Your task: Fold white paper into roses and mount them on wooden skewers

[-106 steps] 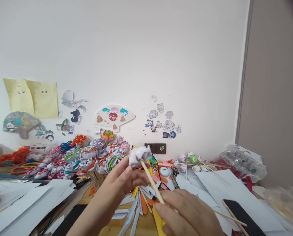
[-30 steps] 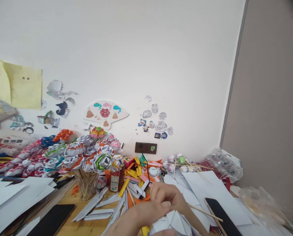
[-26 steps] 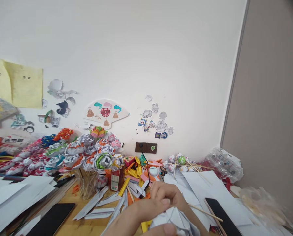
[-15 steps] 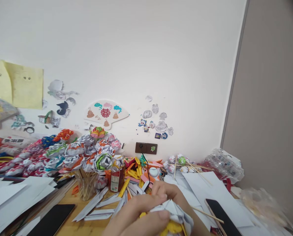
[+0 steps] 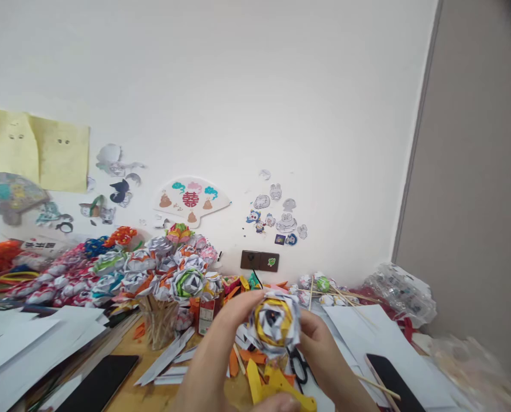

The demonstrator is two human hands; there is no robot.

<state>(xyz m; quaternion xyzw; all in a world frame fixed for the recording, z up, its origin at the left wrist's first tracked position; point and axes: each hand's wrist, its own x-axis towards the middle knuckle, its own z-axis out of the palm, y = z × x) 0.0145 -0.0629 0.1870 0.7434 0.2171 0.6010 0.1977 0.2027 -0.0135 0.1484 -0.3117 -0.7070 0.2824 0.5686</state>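
Observation:
A folded paper flower, white with a yellow ring inside and a dark centre, is held up above the desk, its face toward me. My left hand curves around its left side, fingers at the upper edge and the thumb low in front. From the right, my right hand grips the flower, its fingertips partly hidden behind the petals. Yellow paper pieces lie just above my left thumb. Black scissor handles show beside my right wrist.
A cup of paper flowers on sticks stands left of my hands, beside a small red box. Phones lie on both sides. White sheets, folded strips and thin sticks cover much of the desk.
The paper flower has been raised and turned so its open face points at me. My hands have spread from close together to either side of it. The view has shifted slightly left.

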